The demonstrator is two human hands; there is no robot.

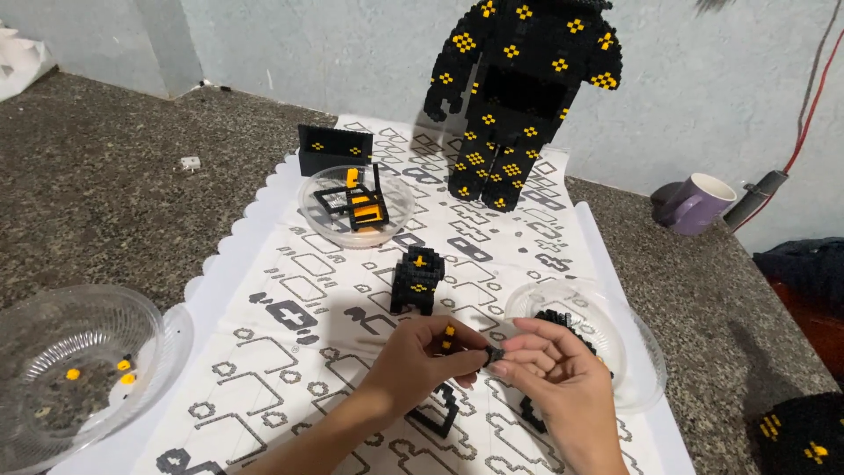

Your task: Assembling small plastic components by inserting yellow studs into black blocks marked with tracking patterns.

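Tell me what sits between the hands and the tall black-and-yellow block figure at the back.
In the head view, a small black block assembly with yellow studs stands on the patterned mat, between the hands and the tall block figure.

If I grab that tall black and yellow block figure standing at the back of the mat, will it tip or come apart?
The block figure is tall on two narrow legs, so a push up high would probably tip it. It appears built from many tiny bricks, so squeezing an arm might snap pieces off. It is likely rigid and fairly heavy for its size; lifting from low on the body seems safer.
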